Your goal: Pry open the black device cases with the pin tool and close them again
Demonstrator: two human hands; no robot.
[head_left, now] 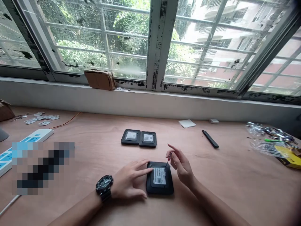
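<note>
A small black device (160,181) with a white label lies flat on the wooden table (211,175) in front of me. My left hand (128,182), with a black watch on its wrist, rests beside the device with fingers stretched out, the fingertips pressing on its left edge. My right hand (180,163) hovers over the device's top right corner, thumb and fingers pinched on a thin pin-like tool whose tip points at that corner. Two more black devices (139,138) of the same kind lie side by side further back.
A black stick-shaped object (210,138) and a white pad (187,123) lie at the back right. Plastic bags with small parts (270,138) and a yellow box (290,158) sit far right. A white power strip (23,144) lies left, a cardboard package (100,79) on the sill.
</note>
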